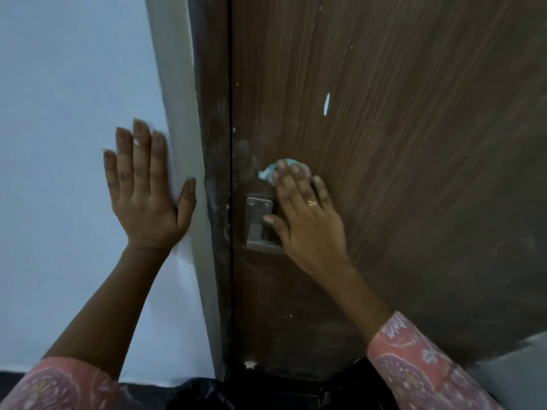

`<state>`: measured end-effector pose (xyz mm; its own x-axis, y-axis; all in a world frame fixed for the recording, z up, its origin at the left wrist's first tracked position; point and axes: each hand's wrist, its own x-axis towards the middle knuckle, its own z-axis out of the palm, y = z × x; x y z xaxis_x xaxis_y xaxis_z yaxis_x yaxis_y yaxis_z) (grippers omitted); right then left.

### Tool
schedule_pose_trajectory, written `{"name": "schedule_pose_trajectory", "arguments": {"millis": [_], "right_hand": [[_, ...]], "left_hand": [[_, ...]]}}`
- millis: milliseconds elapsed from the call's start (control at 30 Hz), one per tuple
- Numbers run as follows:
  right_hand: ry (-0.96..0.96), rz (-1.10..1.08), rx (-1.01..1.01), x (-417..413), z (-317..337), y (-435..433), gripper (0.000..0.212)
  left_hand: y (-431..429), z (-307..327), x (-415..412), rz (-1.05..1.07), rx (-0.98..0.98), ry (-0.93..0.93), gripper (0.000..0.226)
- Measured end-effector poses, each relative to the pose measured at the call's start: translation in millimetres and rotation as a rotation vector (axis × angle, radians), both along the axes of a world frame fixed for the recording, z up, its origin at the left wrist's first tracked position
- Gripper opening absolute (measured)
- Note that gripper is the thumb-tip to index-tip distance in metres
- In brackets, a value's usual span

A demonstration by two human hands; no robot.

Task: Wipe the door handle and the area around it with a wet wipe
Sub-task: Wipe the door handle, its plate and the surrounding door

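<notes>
Wipe [268, 170] sits bunched under my right hand [307, 214], fingers pressing it on door [414, 143] at 12 o'clock of handle [259, 223]. Left hand [145, 190] spread flat on wall [59, 113]. Risk: wipe slips out, handle w/ edges missed.

The left hand [145, 190] lies flat and spread, palm pressed forward, fingers pointing up and the thumb angled out to the right, its bare forearm running down to a pink patterned sleeve [59, 386]. The right hand [305, 214] reaches up and forward with fingers extended and close together, a ring on one finger, thumb stretched left. Its fingertips seem to press down on something pale, though blur hides the grip.
</notes>
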<state>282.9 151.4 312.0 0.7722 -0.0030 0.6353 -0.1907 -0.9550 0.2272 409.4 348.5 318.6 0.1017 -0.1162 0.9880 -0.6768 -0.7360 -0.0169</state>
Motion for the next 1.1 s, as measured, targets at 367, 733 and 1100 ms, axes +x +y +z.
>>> {"name": "schedule_pose_trajectory", "arguments": {"millis": [367,733,1100], "right_hand": [[0.124,0.108,-0.1,15.0,13.9,19.4,0.064],[0.069,0.102,-0.086,28.3,35.9,31.4,0.063],[0.012,0.029,-0.167,23.0,58.8,18.4,0.062]], "left_hand": [[-0.1,0.8,-0.5,-0.018,0.013,0.0,0.07],[1.1,-0.6,0.0,-0.02,0.03,0.021,0.071],[0.3,-1.7,1.8,-0.029,0.022,0.027,0.069]]}}
